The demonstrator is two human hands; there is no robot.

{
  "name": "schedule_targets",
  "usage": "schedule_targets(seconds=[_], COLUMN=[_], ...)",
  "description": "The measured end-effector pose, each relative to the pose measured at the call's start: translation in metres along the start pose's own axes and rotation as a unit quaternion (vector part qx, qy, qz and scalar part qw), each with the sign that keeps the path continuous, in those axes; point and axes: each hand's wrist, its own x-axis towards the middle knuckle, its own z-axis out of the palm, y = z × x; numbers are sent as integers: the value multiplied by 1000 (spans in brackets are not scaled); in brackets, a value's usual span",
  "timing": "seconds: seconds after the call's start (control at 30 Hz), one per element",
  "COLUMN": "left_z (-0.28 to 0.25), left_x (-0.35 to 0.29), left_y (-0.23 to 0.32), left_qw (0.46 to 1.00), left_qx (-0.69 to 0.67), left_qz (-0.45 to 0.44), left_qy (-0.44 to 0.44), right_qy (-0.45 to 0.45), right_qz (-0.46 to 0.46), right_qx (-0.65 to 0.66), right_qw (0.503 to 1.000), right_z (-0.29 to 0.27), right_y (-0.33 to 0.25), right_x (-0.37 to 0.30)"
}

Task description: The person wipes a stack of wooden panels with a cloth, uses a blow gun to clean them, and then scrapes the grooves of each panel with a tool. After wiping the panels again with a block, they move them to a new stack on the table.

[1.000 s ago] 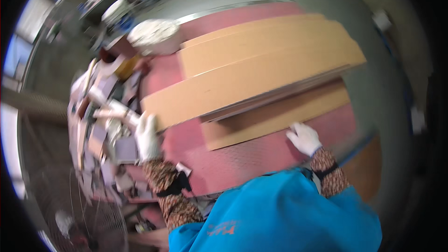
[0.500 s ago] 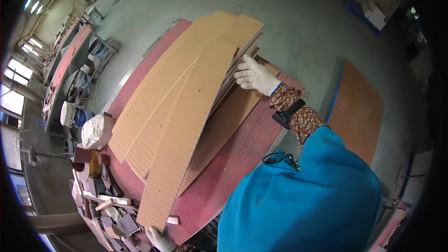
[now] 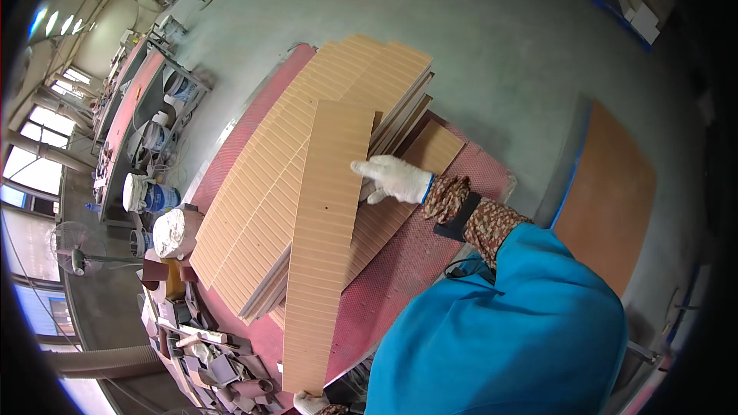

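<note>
A long tan board (image 3: 327, 238) with crosswise grooves and a small dark hole lies slantwise over a stack of similar boards (image 3: 257, 207). Its near end juts past the stack towards me. My left hand (image 3: 310, 403), in a white glove, grips that near end, its fingers partly cut off by the lower edge. At the board's right edge is my white-gloved right hand (image 3: 393, 178), thumb over the top face and the other fingers curled at the side. Another grooved board (image 3: 377, 242) lies lower down, under my right forearm.
A red textured tabletop (image 3: 400, 277) bears the stack. Sanding blocks and scraps (image 3: 223, 369) crowd its near left corner, beside a white wrapped bundle (image 3: 175, 232). A fan (image 3: 73, 257) and a long workbench (image 3: 127, 107) with buckets stand left. A brown panel (image 3: 607, 192) lies right.
The top board has swung more in line with me, its near end shifting right. My right hand has come nearer from beside the stack and closed on the board's edge.
</note>
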Motion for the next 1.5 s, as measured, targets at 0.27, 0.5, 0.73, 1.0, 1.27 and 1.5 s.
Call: schedule_targets(seconds=[0.27, 0.5, 0.73, 1.0, 1.27, 1.5], left_z=[37, 129, 220, 275, 295, 307], left_x=[-9, 28, 85, 108, 126, 135], left_y=[40, 129, 199, 237, 252, 267], left_qw=[999, 987, 942, 913, 895, 881], left_qx=[37, 120, 206, 259, 296, 319], left_qz=[5, 88, 234, 281, 303, 320], left_qy=[-8, -54, -124, -140, -143, -142], right_qy=[37, 198, 256, 393, 444, 587], right_qz=[1, 64, 47, 132, 65, -141], right_qx=[-63, -11, -44, -458, -412, -369], right_qw=[997, 978, 964, 786, 793, 707], right_z=[3, -57, -69, -79, -84, -96], right_y=[27, 100, 94, 76, 43, -55], right_x=[-33, -92, -69, -87, -84, -53])
